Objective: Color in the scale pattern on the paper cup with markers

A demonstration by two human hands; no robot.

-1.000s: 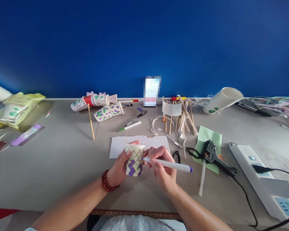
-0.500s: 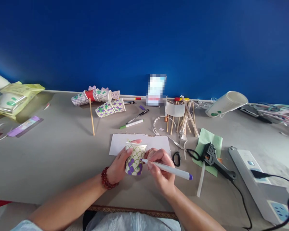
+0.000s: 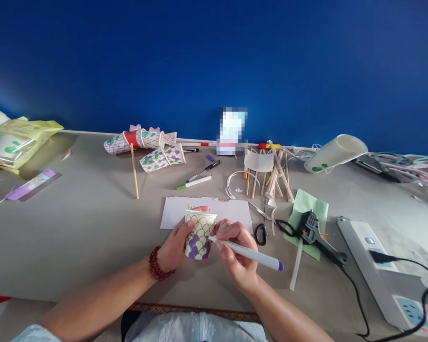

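The left hand (image 3: 174,248) is curled around a paper cup (image 3: 199,235), thumb on the near side and fingers round the back, one fingertip showing over the far rim. The cup is low in the middle of the table (image 3: 92,237), at the near edge of a white sheet of paper (image 3: 174,216). It is upright, mouth up, so its long axis runs straight up and down. Whether its base rests on the table or is lifted a little is hard to tell from here. It looks empty and very light, with a thin wall that would dent under a firm squeeze. The rolled rim and the base are likely the stiffest places to hold, so a loose wrap round the side suits it.

The tip of a marker (image 3: 248,254) touches the cup's right side, on the scale pattern drawn there. The marker is a stiff, smooth, light stick. Its long axis slants from the tip at the cup down to the right, purple end pointing away from the cup. The right hand (image 3: 235,256) is closed on it in a writing grip, fingers pinching close to the tip, the best place for control.

Further right, apart from both hands, lie scissors (image 3: 262,233) and a glue gun (image 3: 316,232)
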